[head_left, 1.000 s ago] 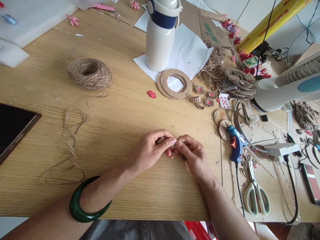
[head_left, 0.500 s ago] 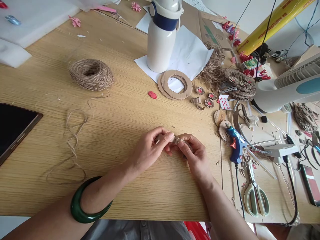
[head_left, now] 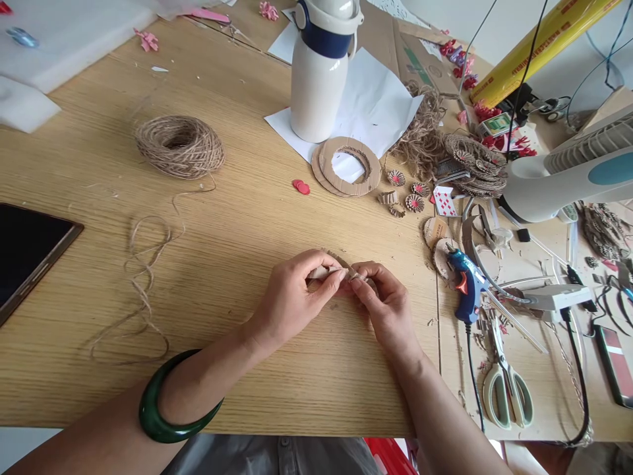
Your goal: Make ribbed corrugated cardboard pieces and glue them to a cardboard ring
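Between both hands, a curled strip of corrugated cardboard [head_left: 341,264] now shows more above the fingers than before. The left hand [head_left: 291,300] and right hand [head_left: 386,307] each pinch it narrowly between thumb and fingertips; a blue hot glue gun [head_left: 465,285] lies near the right hand.

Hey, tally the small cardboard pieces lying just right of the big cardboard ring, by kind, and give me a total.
Round corrugated-cardboard rosettes with red centres: 3
Curled corrugated-cardboard strips: 2
Flat round brown cardboard discs: 2
Total: 7
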Demonstrator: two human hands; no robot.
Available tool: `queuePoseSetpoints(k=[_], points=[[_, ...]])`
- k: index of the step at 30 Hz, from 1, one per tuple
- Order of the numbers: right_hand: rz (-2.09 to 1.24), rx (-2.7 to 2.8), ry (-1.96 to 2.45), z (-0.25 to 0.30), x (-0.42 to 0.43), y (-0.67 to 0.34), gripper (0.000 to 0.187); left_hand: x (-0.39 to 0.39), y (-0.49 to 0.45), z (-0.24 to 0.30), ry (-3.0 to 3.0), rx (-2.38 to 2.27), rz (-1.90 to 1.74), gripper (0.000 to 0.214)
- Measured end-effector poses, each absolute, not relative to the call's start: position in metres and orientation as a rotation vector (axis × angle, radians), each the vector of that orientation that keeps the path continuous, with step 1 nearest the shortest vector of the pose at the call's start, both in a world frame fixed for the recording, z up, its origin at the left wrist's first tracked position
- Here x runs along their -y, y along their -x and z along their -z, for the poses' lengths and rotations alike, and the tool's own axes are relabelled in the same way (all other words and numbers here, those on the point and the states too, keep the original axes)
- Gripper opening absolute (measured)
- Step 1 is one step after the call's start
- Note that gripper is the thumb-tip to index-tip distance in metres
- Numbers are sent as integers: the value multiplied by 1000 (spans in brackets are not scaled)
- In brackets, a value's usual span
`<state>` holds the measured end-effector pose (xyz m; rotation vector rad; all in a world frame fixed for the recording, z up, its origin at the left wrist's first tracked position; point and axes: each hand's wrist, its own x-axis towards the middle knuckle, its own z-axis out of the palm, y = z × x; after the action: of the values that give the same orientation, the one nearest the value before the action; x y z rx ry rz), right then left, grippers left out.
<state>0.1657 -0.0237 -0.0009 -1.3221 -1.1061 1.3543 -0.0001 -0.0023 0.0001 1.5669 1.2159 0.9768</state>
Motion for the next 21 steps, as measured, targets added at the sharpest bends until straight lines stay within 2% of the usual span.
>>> queuePoseSetpoints(k=[8,11,15,21], points=[[-1325,957,1325,2,24,-165,18,4,-2,0,-1552,-1247,-959,15],[-1291,1009,1315,0,26,-164,18,4,-2,0,-1611,-1239,-1067,7],[-1282,1079,1292,0,26,-164,16,3,-2,3,-1776,-1147,-1150,19],[-1398,957,1294,3,23,-165,14,4,-2,8,-1889,-1142,-1147,17]])
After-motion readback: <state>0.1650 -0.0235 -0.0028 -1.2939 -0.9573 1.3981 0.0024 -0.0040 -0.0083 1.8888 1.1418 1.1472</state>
